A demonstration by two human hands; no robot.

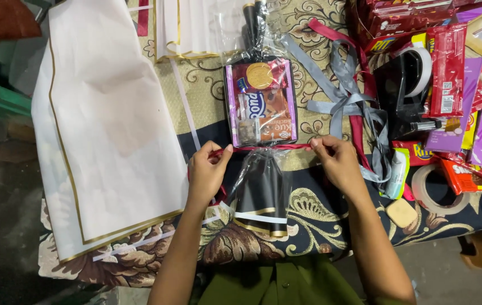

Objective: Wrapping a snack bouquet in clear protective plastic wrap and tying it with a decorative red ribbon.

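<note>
Head view: gift bag (260,107) of snacks lies on the patterned tablecloth (308,209), clear wrap gathered at its neck. Red ribbon (263,148) runs across that neck. Left hand (207,172) pinches one ribbon end, fingers closed on it; right hand (337,161) pinches the other, likewise closed. Ribbon taut between them. Judged step: tying off the neck. Next move likely calls for crossing the ends while keeping tension. Grey ribbon (342,96) and tape dispenser (407,85) lie to the right.
</note>
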